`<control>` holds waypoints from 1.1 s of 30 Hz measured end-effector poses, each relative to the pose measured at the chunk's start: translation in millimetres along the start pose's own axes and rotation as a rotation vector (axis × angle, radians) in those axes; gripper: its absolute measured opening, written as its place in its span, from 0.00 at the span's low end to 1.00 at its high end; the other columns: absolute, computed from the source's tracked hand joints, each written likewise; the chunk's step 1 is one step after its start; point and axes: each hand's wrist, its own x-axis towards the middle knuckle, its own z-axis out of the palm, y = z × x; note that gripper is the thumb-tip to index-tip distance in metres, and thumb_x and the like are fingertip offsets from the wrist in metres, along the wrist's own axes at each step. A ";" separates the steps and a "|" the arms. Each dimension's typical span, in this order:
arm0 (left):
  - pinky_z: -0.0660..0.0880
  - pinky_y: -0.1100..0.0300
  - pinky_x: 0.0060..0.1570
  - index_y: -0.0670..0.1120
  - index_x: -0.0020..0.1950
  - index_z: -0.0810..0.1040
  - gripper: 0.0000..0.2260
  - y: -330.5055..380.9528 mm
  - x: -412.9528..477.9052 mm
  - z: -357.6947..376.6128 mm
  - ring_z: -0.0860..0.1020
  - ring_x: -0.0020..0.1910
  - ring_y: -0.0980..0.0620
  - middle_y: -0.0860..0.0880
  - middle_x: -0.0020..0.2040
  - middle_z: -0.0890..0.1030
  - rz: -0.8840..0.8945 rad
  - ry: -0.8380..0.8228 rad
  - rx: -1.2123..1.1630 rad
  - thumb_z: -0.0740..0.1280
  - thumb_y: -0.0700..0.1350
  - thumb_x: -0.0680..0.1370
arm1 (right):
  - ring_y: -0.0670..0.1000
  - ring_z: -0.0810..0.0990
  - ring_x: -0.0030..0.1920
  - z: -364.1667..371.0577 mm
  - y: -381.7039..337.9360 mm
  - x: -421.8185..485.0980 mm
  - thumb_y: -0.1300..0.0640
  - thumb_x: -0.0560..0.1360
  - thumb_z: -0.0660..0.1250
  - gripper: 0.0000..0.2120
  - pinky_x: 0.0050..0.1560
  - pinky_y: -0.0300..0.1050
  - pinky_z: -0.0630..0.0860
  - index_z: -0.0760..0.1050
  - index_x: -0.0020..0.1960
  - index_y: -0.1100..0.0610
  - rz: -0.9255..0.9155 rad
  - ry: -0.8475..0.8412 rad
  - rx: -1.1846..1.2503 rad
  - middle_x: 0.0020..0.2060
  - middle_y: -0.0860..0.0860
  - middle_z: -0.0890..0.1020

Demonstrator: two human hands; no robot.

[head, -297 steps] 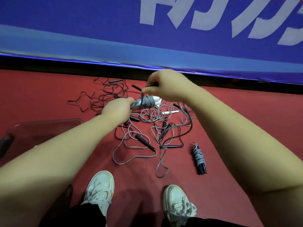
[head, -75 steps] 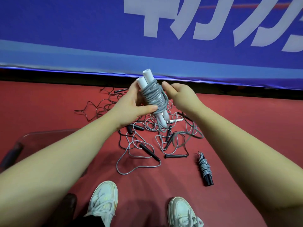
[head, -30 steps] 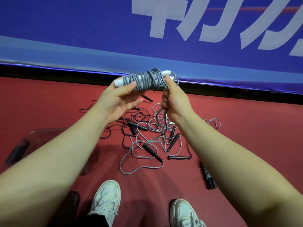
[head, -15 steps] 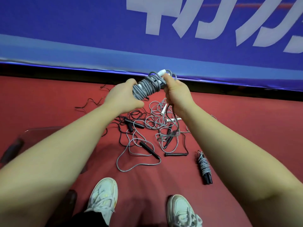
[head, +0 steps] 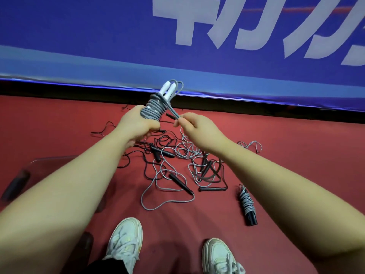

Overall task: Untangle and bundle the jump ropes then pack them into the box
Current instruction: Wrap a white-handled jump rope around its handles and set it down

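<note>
The left hand (head: 138, 123) grips the grey bundle (head: 156, 108), cord wound round two white handles (head: 167, 90), held in the air over the far edge of the tangle (head: 177, 159). The right hand (head: 197, 127), apart from the left, pinches the loose strand (head: 172, 112), which runs taut from the bundle's top. Right of the tangle, apart from its loops, lies a finished bundle (head: 247, 204) with black handles. Left of the tangle stands the clear box (head: 51, 158), partly hidden by the forearm. Beyond the tangle the blue banner (head: 118, 46) borders the red floor (head: 306, 155), which spreads widest to the tangle's right. Two white shoes (head: 126, 240) stand on its near side.
</note>
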 end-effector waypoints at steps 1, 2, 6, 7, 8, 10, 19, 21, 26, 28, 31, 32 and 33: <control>0.58 0.67 0.19 0.46 0.41 0.70 0.11 1.7 -1.9 -0.4 0.66 0.19 0.56 0.50 0.27 0.71 -0.009 -0.034 -0.063 0.66 0.32 0.67 | 0.45 0.67 0.29 -0.3 5.8 0.3 0.54 0.81 0.55 0.12 0.32 0.38 0.65 0.77 0.46 0.53 -0.013 -0.022 0.028 0.28 0.43 0.69; 0.57 0.69 0.19 0.46 0.41 0.69 0.11 4.2 -4.2 -0.2 0.65 0.19 0.56 0.49 0.28 0.70 -0.014 -0.070 -0.123 0.64 0.31 0.68 | 0.47 0.67 0.29 0.2 12.0 0.2 0.53 0.81 0.56 0.13 0.32 0.40 0.66 0.76 0.43 0.52 -0.015 -0.059 0.078 0.27 0.44 0.68; 0.54 0.68 0.24 0.46 0.43 0.67 0.15 9.2 -12.4 1.5 0.63 0.19 0.56 0.49 0.27 0.70 -0.012 -0.251 -0.284 0.64 0.28 0.66 | 0.46 0.64 0.29 -0.1 32.8 -0.5 0.55 0.82 0.54 0.14 0.33 0.38 0.64 0.73 0.41 0.54 0.010 -0.210 0.368 0.29 0.48 0.65; 0.54 0.67 0.24 0.46 0.43 0.66 0.15 8.6 -14.1 1.4 0.63 0.20 0.56 0.50 0.26 0.70 -0.005 -0.297 -0.306 0.64 0.30 0.63 | 0.44 0.64 0.29 -2.6 35.8 -0.1 0.56 0.82 0.54 0.14 0.34 0.37 0.65 0.73 0.41 0.55 0.011 -0.241 0.399 0.29 0.47 0.65; 0.55 0.66 0.24 0.45 0.43 0.66 0.16 8.4 -15.7 0.6 0.62 0.20 0.56 0.50 0.25 0.69 0.007 -0.348 -0.315 0.63 0.31 0.61 | 0.44 0.64 0.29 -5.3 39.2 1.2 0.56 0.82 0.54 0.14 0.35 0.37 0.66 0.74 0.41 0.55 0.011 -0.273 0.404 0.29 0.47 0.65; 0.57 0.67 0.23 0.44 0.43 0.66 0.16 8.1 -20.8 -1.1 0.62 0.21 0.56 0.49 0.26 0.67 0.044 -0.469 -0.284 0.62 0.31 0.59 | 0.44 0.66 0.31 -9.1 44.5 2.9 0.56 0.81 0.55 0.15 0.37 0.37 0.66 0.75 0.39 0.54 0.005 -0.343 0.333 0.30 0.48 0.69; 0.68 0.63 0.28 0.51 0.45 0.74 0.17 21.9 -38.7 -4.5 0.71 0.29 0.53 0.50 0.33 0.75 0.255 -0.789 0.702 0.69 0.42 0.57 | 0.44 0.71 0.33 -36.4 55.8 5.1 0.58 0.73 0.69 0.06 0.40 0.41 0.69 0.74 0.38 0.57 -0.020 -0.598 -0.295 0.32 0.48 0.74; 0.70 0.60 0.34 0.51 0.48 0.74 0.17 21.1 -38.6 4.0 0.75 0.35 0.50 0.50 0.38 0.78 0.296 -0.724 1.007 0.73 0.45 0.61 | 0.48 0.73 0.36 -42.0 55.3 9.0 0.49 0.74 0.68 0.11 0.42 0.42 0.70 0.77 0.40 0.56 0.046 -0.575 -0.420 0.34 0.49 0.77; 0.69 0.60 0.33 0.48 0.46 0.72 0.13 10.2 -33.8 26.0 0.73 0.32 0.51 0.51 0.36 0.75 0.220 -0.527 1.141 0.72 0.46 0.66 | 0.52 0.75 0.41 -40.1 27.2 12.4 0.43 0.77 0.62 0.18 0.39 0.43 0.69 0.79 0.52 0.57 0.008 -0.451 -0.720 0.39 0.50 0.78; 0.68 0.61 0.31 0.48 0.46 0.73 0.12 6.8 -30.0 27.7 0.71 0.29 0.53 0.52 0.34 0.75 0.155 -0.427 1.080 0.72 0.46 0.66 | 0.54 0.72 0.42 -32.5 14.9 15.4 0.45 0.79 0.58 0.18 0.38 0.43 0.67 0.77 0.49 0.58 -0.014 -0.374 -0.827 0.38 0.52 0.74; 0.71 0.61 0.33 0.48 0.46 0.74 0.13 -0.2 -22.1 25.3 0.73 0.28 0.52 0.51 0.34 0.76 0.097 -0.293 0.976 0.72 0.46 0.65 | 0.56 0.72 0.41 -24.7 2.1 16.9 0.52 0.81 0.55 0.14 0.34 0.42 0.65 0.74 0.48 0.60 -0.006 -0.308 -0.888 0.39 0.53 0.73; 0.71 0.60 0.33 0.49 0.45 0.73 0.13 -2.7 -20.0 23.9 0.74 0.28 0.51 0.51 0.34 0.77 0.080 -0.262 0.919 0.72 0.45 0.64 | 0.56 0.72 0.41 -22.7 -1.2 16.4 0.56 0.81 0.55 0.12 0.35 0.42 0.66 0.74 0.49 0.60 -0.011 -0.284 -0.907 0.39 0.54 0.73; 0.72 0.59 0.33 0.49 0.43 0.73 0.12 -5.6 -17.8 22.6 0.74 0.28 0.50 0.50 0.33 0.77 0.062 -0.229 0.852 0.72 0.45 0.64 | 0.56 0.72 0.40 -21.1 -4.5 15.5 0.59 0.80 0.55 0.10 0.36 0.43 0.66 0.74 0.50 0.60 -0.016 -0.262 -0.924 0.39 0.54 0.74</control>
